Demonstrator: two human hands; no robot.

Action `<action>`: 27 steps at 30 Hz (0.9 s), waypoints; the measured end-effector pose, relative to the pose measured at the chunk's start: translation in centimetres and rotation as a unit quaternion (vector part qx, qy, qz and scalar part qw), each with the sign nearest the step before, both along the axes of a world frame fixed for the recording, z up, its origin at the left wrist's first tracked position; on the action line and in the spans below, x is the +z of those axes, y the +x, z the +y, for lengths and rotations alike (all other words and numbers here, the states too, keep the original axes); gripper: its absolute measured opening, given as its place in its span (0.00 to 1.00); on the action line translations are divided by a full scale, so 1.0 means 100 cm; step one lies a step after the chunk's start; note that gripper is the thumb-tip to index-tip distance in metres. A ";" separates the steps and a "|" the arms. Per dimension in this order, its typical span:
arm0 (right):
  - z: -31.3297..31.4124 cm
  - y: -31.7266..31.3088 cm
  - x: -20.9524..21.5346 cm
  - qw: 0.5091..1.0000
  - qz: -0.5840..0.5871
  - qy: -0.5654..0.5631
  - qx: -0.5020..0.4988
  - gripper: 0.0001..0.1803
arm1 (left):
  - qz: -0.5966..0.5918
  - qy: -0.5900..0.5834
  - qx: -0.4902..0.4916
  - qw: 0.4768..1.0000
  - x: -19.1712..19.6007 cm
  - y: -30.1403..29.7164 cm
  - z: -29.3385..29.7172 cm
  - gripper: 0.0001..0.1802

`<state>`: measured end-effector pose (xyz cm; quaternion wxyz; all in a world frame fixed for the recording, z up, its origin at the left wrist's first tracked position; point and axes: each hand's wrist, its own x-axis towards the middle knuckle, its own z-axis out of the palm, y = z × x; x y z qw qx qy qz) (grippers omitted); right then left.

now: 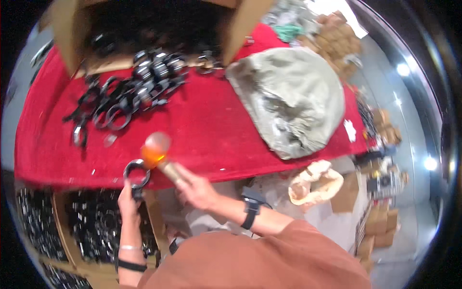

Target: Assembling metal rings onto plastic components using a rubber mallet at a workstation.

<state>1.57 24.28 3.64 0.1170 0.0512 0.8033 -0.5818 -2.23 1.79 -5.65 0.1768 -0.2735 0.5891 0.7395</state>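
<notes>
My left hand is closed on a shiny metal ring-shaped part with a dark lower end, held upright at the table's front edge. In my right hand is a mallet, gripped by its pale handle. Its orange and whitish head, blurred by motion, is just above and to the right of the ring, and I cannot tell whether they touch. Farther back, a pile of similar black and silver ring-shaped parts lies on the red cloth.
A cardboard box with dark contents stands open behind the pile. To the right lies a grey-green fabric sack. Below the table, at left, are boxes filled with dark shiny parts. A cream-coloured bag sits beyond my right arm.
</notes>
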 end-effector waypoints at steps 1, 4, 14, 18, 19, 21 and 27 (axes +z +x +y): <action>0.003 0.003 -0.009 0.985 0.155 0.079 0.026 0.30 | -0.011 0.004 0.003 1.000 0.004 0.000 0.002 0.23; -0.002 0.012 0.044 0.988 0.153 -0.008 0.024 0.31 | 0.012 0.046 0.029 0.998 -0.007 0.002 0.002 0.22; 0.010 0.051 -0.029 0.980 0.086 0.170 0.056 0.34 | -0.016 -0.016 0.042 0.999 -0.005 -0.006 0.006 0.28; 0.000 0.049 0.017 0.962 0.266 0.055 0.009 0.33 | -0.031 0.021 -0.003 0.999 -0.002 -0.006 0.003 0.26; -0.002 0.050 0.015 0.963 0.265 0.055 0.006 0.33 | -0.032 0.020 -0.006 0.999 -0.003 -0.006 0.003 0.26; -0.009 0.053 0.009 0.949 0.303 0.082 0.022 0.32 | -0.043 0.015 0.053 0.998 -0.011 -0.005 0.006 0.22; -0.020 0.056 -0.023 0.962 0.147 0.208 0.098 0.34 | 0.006 0.063 -0.086 0.994 -0.052 -0.015 -0.034 0.24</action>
